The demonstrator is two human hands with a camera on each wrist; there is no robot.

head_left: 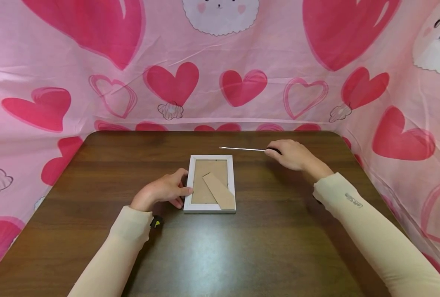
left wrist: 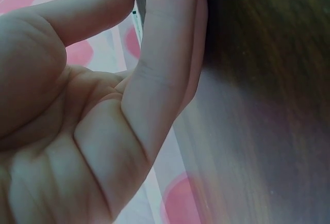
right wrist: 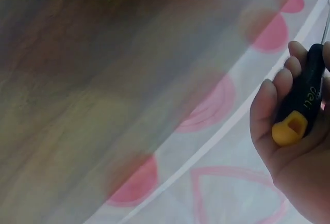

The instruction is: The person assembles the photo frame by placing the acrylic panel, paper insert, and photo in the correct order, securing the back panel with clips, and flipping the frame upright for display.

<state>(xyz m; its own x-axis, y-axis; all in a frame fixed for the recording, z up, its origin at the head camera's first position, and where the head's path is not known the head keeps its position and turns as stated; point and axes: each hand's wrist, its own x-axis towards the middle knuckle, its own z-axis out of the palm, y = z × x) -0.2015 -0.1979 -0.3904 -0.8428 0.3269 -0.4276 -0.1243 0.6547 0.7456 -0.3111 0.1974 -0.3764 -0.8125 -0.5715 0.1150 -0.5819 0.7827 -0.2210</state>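
Observation:
A white picture frame [head_left: 232, 181] lies back side up on the table, its brown backing board [head_left: 201, 183] showing. A tan stand flap [head_left: 220, 192] slants across that board. At the frame's left edge my left hand [head_left: 164, 187] pinches it, thumb on top and fingers at the side and below. To the right and farther back, my right hand [head_left: 292, 154] grips a screwdriver by its black and yellow handle [right wrist: 307, 100]. The thin metal shaft [head_left: 242, 149] points left, beyond the frame's far edge and apart from it. In the left wrist view, fingers hide most of the frame.
The dark wooden table [head_left: 272, 255] extends on all sides of the frame. Pink cloth with red hearts [head_left: 242, 86] hangs along the table's back and both sides. A black strap device [head_left: 156, 222] sits at the left wrist.

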